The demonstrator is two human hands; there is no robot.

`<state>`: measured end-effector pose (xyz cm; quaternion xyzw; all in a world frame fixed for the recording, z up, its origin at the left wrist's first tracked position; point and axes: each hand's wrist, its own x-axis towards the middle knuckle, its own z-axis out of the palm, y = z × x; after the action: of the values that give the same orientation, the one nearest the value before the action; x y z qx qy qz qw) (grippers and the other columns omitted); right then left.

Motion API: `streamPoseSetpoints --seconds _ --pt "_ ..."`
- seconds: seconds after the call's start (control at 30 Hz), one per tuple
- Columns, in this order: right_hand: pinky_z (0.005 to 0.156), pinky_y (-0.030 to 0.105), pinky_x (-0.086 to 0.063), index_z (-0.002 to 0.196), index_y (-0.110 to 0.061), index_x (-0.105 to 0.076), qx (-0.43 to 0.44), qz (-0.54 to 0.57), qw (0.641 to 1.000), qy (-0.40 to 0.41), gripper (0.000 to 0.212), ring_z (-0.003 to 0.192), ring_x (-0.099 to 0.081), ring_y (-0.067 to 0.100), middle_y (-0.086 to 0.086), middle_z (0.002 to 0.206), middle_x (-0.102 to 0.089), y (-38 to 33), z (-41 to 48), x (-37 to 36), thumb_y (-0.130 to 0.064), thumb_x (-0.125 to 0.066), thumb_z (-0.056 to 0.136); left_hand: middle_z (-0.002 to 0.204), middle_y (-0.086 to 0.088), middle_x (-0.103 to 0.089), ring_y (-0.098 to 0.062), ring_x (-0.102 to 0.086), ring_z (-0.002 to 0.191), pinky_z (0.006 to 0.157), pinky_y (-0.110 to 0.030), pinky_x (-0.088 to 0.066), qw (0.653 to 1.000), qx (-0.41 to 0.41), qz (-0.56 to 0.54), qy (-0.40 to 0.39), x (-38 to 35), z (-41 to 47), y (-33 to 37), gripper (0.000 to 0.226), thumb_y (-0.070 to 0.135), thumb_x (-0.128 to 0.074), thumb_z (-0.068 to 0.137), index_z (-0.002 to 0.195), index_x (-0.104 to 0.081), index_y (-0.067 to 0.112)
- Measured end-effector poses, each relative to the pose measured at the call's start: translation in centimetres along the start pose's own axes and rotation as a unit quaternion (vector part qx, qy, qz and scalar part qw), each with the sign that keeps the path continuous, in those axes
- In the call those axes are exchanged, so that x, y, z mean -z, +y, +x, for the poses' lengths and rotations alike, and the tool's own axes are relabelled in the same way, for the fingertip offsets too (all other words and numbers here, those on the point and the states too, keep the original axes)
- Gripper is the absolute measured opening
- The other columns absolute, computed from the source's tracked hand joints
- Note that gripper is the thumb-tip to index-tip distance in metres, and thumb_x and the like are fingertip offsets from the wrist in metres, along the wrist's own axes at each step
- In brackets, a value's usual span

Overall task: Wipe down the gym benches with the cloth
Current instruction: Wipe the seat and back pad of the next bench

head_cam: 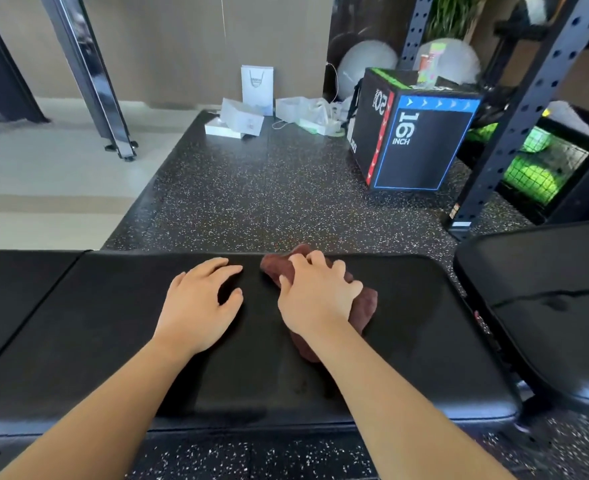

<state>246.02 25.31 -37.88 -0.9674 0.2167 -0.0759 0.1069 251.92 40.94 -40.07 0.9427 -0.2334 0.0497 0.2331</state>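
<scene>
Inspection of legible markings:

I read one clear marking: "16 INCH" in white, slightly tilted, on the blue-bordered face of the box. On the adjoining red-bordered face I note white digits, inverted, which I take for "20". Small white lettering runs along that face's lower edge and is too small to read. The white bag carries a crest with print, not legible. A red tag at the right end of the bench and a sticker low on the rack cannot be read.
</scene>
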Motion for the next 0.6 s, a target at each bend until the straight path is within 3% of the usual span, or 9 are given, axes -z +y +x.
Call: streamPoseSetpoints --seconds 0.13,0.23,0.37,0.43,0.6 --pt "0.085 0.049 -0.029 0.124 -0.033 -0.043 0.029 0.03 0.999 -0.012 0.035 0.113 -0.033 0.029 -0.005 0.129 -0.043 0.2 -2.5 0.1 -0.045 -0.042 0.092 0.139 0.005 -0.048 -0.023 -0.054 0.114 0.107 -0.044 -0.032 1.0 0.002 -0.012 0.01 0.1 0.0 0.0 0.039 0.031 -0.058 0.085 0.124 -0.059 0.028" --pt "0.078 0.046 -0.029 0.118 -0.037 -0.046 0.073 0.022 0.996 0.038 0.033 0.107 -0.037 0.028 -0.008 0.123 -0.046 0.4 -5.2 -0.7 -0.049 -0.041 0.089 0.136 0.003 -0.051 -0.02 -0.049 0.123 0.107 -0.044 -0.032 0.999 -0.012 -0.034 0.029 0.0 0.1 0.0 0.036 0.026 -0.058 0.085 0.12 -0.062 0.025" --pt "0.083 0.049 -0.03 0.118 -0.034 -0.048 0.02 0.033 0.999 0.002 0.03 0.112 -0.036 0.028 -0.006 0.125 -0.044 -0.6 -3.6 0.0 -0.046 -0.041 0.092 0.135 0.001 -0.052 -0.019 -0.049 0.122 0.108 -0.038 -0.031 0.998 -0.009 -0.052 0.035 0.0 0.1 -0.2 0.032 0.02 -0.054 0.087 0.118 -0.063 0.023" --pt "0.086 0.05 -0.03 0.122 -0.031 -0.046 0.003 0.034 0.999 -0.018 0.031 0.116 -0.035 0.029 -0.004 0.128 -0.043 -1.2 -3.1 0.4 -0.044 -0.041 0.093 0.137 0.0 -0.051 -0.018 -0.048 0.122 0.108 -0.033 -0.03 0.998 -0.011 -0.06 0.025 0.2 0.1 -0.3 0.033 0.018 -0.053 0.089 0.12 -0.062 0.022" --pt "0.079 0.047 -0.031 0.116 -0.032 -0.048 0.027 0.038 0.999 0.01 0.029 0.106 -0.038 0.028 -0.005 0.121 -0.047 -1.3 -8.5 0.3 -0.046 -0.043 0.091 0.15 0.0 -0.034 -0.016 -0.027 0.139 0.114 -0.043 -0.018 0.998 -0.034 0.006 -0.05 0.7 -2.3 -0.8 0.041 0.025 -0.043 0.096 0.137 -0.044 0.023"
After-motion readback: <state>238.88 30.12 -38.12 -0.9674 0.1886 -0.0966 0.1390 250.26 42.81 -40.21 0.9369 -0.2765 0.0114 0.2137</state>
